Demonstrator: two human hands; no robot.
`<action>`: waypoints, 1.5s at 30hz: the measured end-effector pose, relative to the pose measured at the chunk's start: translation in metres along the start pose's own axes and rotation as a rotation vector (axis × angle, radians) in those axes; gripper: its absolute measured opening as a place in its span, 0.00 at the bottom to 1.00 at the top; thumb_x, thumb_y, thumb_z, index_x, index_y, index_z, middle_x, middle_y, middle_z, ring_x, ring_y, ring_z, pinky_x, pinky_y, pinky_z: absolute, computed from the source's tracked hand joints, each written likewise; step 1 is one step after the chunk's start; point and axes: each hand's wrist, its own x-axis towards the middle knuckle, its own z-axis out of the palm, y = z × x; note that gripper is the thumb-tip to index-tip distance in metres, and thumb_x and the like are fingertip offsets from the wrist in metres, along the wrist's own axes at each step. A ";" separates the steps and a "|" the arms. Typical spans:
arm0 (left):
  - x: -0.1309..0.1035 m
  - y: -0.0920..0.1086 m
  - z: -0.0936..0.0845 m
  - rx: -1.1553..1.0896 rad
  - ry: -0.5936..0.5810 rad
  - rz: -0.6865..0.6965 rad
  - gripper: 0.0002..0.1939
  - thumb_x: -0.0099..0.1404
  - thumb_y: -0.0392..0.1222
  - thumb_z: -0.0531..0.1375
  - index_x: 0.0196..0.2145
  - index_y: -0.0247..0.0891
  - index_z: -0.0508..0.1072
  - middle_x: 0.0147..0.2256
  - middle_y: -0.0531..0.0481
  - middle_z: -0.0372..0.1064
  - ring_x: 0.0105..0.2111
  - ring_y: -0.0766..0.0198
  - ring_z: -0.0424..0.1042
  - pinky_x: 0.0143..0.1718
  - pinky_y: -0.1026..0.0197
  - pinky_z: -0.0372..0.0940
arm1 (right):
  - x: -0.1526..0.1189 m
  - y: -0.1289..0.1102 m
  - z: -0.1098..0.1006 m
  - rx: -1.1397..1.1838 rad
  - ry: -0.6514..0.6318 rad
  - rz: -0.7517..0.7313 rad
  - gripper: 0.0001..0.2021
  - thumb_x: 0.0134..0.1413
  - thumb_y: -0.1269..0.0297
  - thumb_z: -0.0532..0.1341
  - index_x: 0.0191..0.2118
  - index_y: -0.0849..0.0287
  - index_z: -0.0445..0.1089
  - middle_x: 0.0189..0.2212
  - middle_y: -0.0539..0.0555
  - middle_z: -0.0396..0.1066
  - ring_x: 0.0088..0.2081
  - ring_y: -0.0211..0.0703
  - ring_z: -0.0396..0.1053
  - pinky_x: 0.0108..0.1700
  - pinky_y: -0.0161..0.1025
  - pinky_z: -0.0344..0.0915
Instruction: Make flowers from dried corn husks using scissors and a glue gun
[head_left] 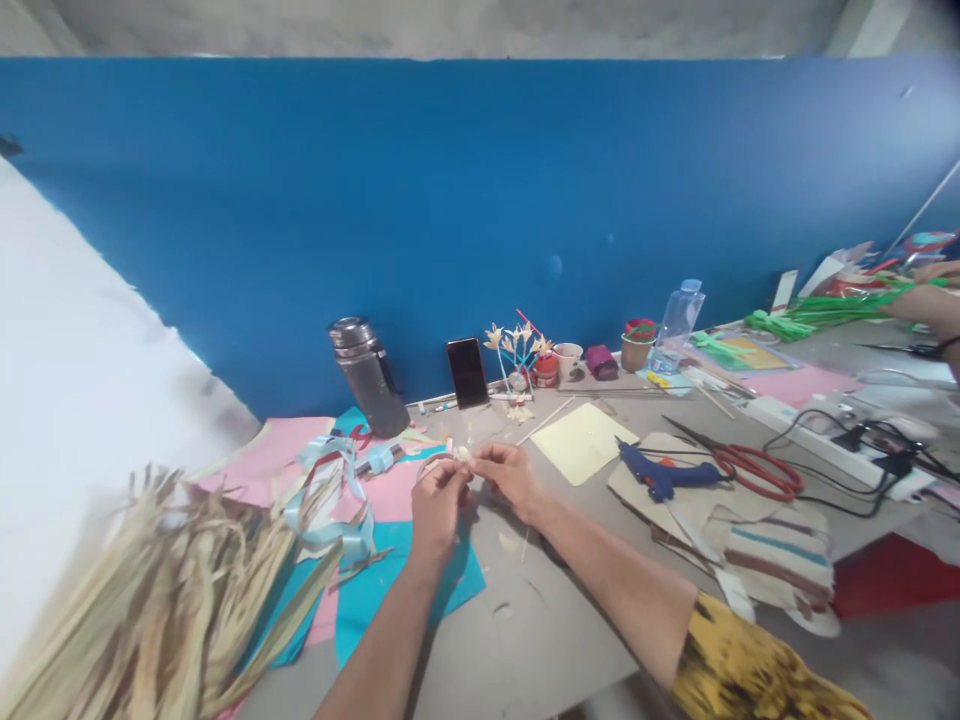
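Near the middle of the grey table (540, 620), my left hand (439, 495) and my right hand (508, 480) meet at a small pale piece (463, 456). Fingertips of both hands pinch it, and they hide much of its shape. A thin looped strip lies just beside my left fingers. Teal paper (457, 580) and pink paper lie under and left of my left wrist. A square cream sheet (581, 443) is to the right of my right hand.
Dried husks (180, 600) and blue ribbon (358, 540) lie left. Behind stand a flask (367, 375), phone (467, 373), husk flowers (517, 345) and bottle (677, 325). A glue gun (667, 472), red-handled scissors (761, 470) and power strip (832, 445) lie right. Another person's hand (926, 305) is far right.
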 end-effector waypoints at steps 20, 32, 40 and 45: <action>0.006 -0.001 -0.003 -0.211 0.205 -0.030 0.14 0.51 0.50 0.64 0.28 0.36 0.71 0.20 0.56 0.63 0.18 0.71 0.61 0.19 0.67 0.57 | 0.019 -0.032 -0.060 -1.070 0.144 0.063 0.05 0.50 0.68 0.64 0.32 0.58 0.78 0.31 0.54 0.77 0.33 0.42 0.72 0.33 0.35 0.56; -0.002 -0.003 -0.005 0.073 0.227 0.053 0.06 0.49 0.41 0.62 0.26 0.39 0.68 0.15 0.59 0.60 0.17 0.68 0.60 0.20 0.66 0.56 | 0.013 -0.030 -0.051 -1.079 0.084 0.075 0.03 0.51 0.66 0.65 0.30 0.56 0.77 0.27 0.52 0.77 0.28 0.41 0.72 0.30 0.34 0.56; -0.010 -0.008 0.004 0.068 0.015 -0.050 0.16 0.51 0.45 0.65 0.35 0.33 0.77 0.26 0.45 0.76 0.24 0.59 0.75 0.27 0.58 0.70 | 0.013 -0.032 -0.057 -1.165 0.134 0.087 0.05 0.52 0.66 0.62 0.33 0.56 0.77 0.35 0.57 0.79 0.36 0.46 0.74 0.33 0.36 0.56; -0.015 -0.011 0.008 0.040 -0.016 -0.086 0.16 0.51 0.43 0.65 0.37 0.30 0.78 0.29 0.42 0.78 0.26 0.59 0.76 0.30 0.57 0.72 | 0.016 -0.034 -0.066 -1.158 0.161 0.106 0.06 0.52 0.67 0.61 0.32 0.57 0.76 0.34 0.57 0.79 0.35 0.45 0.73 0.32 0.36 0.54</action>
